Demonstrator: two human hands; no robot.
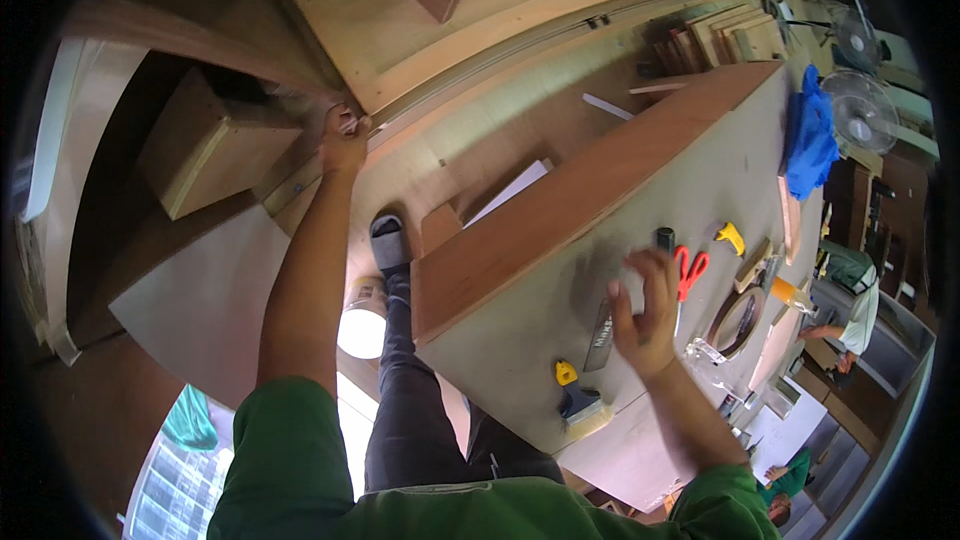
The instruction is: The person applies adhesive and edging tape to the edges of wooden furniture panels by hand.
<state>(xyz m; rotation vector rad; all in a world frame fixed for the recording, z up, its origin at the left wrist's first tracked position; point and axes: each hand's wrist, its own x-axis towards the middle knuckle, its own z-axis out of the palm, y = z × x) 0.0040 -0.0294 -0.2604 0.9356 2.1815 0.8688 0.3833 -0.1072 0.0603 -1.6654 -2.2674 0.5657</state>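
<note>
My left hand (343, 138) is stretched far out and grips the edge of a pale plywood panel (420, 30) of a wooden cabinet. My right hand (645, 308) hovers with fingers spread over a grey worktop (560, 270), holding nothing. Just beyond its fingers lie red-handled scissors (690, 272) and a dark marker (665, 238). A flat grey ruler-like tool (602, 337) lies by its thumb. A scraper with a yellow end (576, 392) sits nearer to me on the worktop.
A yellow tool (731, 236), a tape roll (737, 320) and a blue cloth (810, 135) lie farther along the worktop. A wooden box (205, 145) sits left. My leg and shoe (389, 240) stand between worktop and cabinet. Another person (850, 310) works at right, fans (862, 115) behind.
</note>
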